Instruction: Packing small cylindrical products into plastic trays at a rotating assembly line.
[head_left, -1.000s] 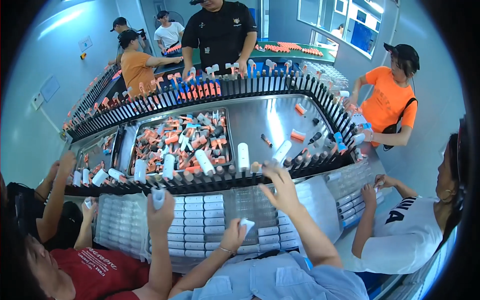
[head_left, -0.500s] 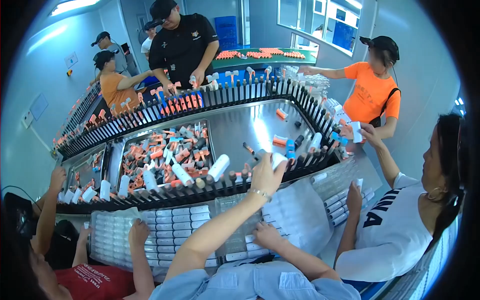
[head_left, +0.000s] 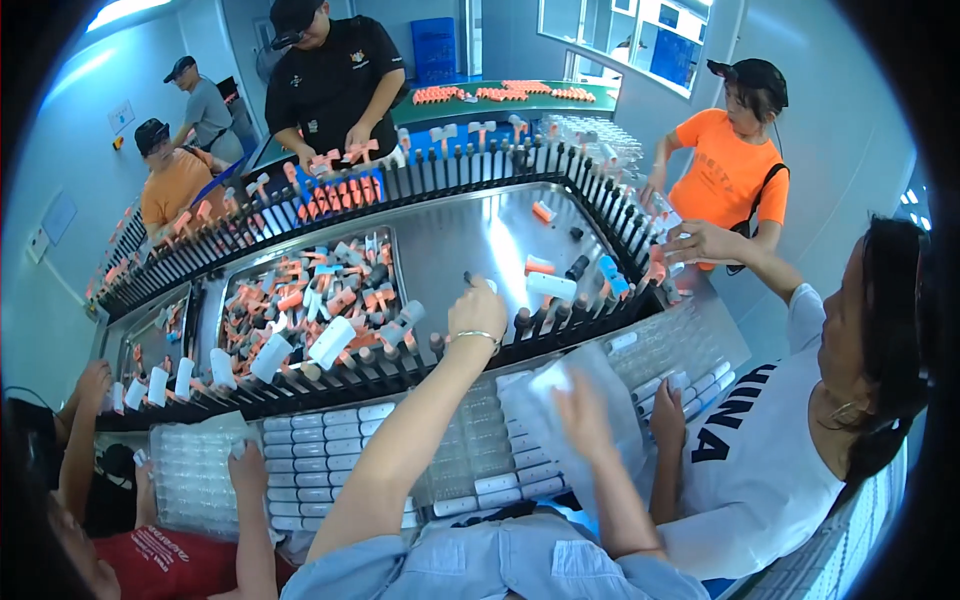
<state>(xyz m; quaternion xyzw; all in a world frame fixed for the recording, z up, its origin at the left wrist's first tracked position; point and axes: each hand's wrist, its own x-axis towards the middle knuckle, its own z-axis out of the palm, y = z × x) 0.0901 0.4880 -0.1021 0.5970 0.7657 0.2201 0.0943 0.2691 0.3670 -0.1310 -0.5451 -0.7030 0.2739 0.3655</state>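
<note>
My left hand (head_left: pixel 478 312), a bracelet at its wrist, reaches over the near row of upright pegs (head_left: pixel 520 325). Its fingers are closed, with a bit of white at the tips; what they grip is mostly hidden. Lower and to the right, my right hand (head_left: pixel 586 415) is smeared by motion but closed on a white cylindrical part (head_left: pixel 549 380). This part is above a translucent plastic sheet (head_left: pixel 622 420). Below lies a clear tray (head_left: pixel 466 440) with rows of white cylinders (head_left: pixel 497 484). Several white covers (head_left: pixel 332 343) sit on pegs left of my left hand.
Inside the peg loop, a metal tray (head_left: pixel 455 250) borders a heap of orange, grey and white parts (head_left: pixel 300 300). Co-workers stand around: a person in red (head_left: pixel 190 560) at left, one in white (head_left: pixel 770 470) at right, others in orange (head_left: pixel 728 175) and black (head_left: pixel 340 75) across.
My left hand has moved left and farther over the pegs. My right hand has risen from the tray, now holding a white cylindrical part. The co-worker in orange at right has drawn an arm in.
</note>
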